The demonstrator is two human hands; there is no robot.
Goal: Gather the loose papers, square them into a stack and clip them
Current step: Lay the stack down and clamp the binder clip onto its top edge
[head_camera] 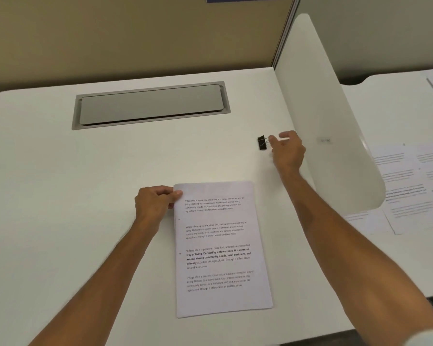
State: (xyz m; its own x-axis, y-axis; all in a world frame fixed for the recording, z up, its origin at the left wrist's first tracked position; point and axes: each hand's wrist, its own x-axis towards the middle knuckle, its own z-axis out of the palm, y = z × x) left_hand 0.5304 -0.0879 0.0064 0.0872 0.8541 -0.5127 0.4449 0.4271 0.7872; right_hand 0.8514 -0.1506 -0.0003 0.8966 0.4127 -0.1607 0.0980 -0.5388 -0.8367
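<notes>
A squared stack of printed papers (223, 250) lies flat on the white desk (85, 196), a little right of centre. My left hand (155, 202) pinches the stack's top left corner, thumb on top. A black binder clip (261, 142) lies on the desk beyond the stack, to the right. My right hand (286, 151) is at the clip's right side, with fingertips closed on its wire handles. The clip's body still rests on the desk.
A grey cable hatch (150, 106) is set into the desk at the back. A white divider panel (330, 121) rises just right of my right hand. Beyond it, more printed sheets (415, 186) lie on the neighbouring desk. A tan partition wall stands behind.
</notes>
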